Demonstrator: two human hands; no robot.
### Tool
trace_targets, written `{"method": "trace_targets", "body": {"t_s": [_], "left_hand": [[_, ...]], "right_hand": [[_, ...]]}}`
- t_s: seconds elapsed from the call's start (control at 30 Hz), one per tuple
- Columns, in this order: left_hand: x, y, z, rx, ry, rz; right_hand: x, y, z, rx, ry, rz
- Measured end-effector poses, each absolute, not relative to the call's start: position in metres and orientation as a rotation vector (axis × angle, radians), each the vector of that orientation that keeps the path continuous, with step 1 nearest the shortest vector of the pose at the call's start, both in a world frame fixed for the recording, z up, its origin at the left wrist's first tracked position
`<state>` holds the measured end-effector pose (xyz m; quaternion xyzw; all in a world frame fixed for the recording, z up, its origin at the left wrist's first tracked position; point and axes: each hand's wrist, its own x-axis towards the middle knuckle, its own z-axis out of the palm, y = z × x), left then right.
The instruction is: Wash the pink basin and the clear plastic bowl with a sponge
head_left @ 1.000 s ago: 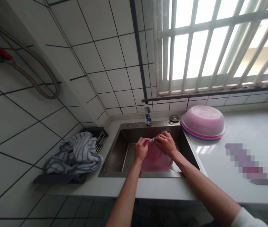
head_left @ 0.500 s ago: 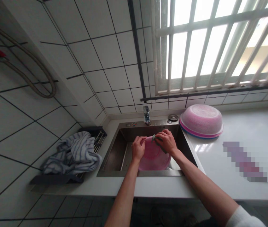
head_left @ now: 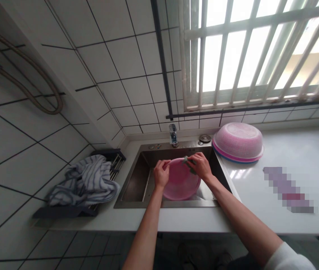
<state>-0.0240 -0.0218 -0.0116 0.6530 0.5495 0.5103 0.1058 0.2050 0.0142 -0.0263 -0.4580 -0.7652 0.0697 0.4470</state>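
Note:
A pink plastic basin (head_left: 180,183) is held tilted inside the steel sink (head_left: 137,180). My left hand (head_left: 161,174) grips the basin's left rim with closed fingers. My right hand (head_left: 201,167) is closed on a small dark green scrubbing cloth (head_left: 189,163) and presses it against the basin's upper right rim. Both forearms reach in from the bottom of the view.
A faucet (head_left: 173,135) stands behind the sink. Upside-down pink baskets (head_left: 238,142) are stacked on the white counter (head_left: 289,153) to the right. A striped cloth (head_left: 88,182) lies on a dark rack (head_left: 111,157) left of the sink. Tiled walls and a barred window rise behind.
The basin has tilted so more of its surface faces me, and my hands have spread apart along its rim. The right hand with the cloth slid slightly right.

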Motion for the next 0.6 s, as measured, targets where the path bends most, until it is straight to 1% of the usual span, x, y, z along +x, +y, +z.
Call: {"method": "trace_targets", "body": {"t_s": [0.2, 0.33, 0.43, 0.5, 0.6], "left_hand": [[-0.015, -0.024, -0.015, 2.029, 1.546, 1.329], [-0.025, -0.02, -0.017, 1.921, 1.592, 1.492], [-0.033, -0.016, -0.018, 1.834, 1.686, 1.624], [-0.033, -0.016, -0.019, 1.835, 1.727, 1.598], [-0.029, -0.017, -0.019, 1.93, 1.743, 1.463]], "right_hand": [[0.191, 0.007, -0.024, -1.033, -2.037, 0.172], [0.201, 0.013, -0.024, -1.126, -1.928, 0.16], [0.214, 0.019, -0.027, -1.178, -1.783, 0.246], [0.217, 0.02, -0.028, -1.161, -1.744, 0.315], [0.213, 0.017, -0.026, -1.103, -1.76, 0.353]]}}
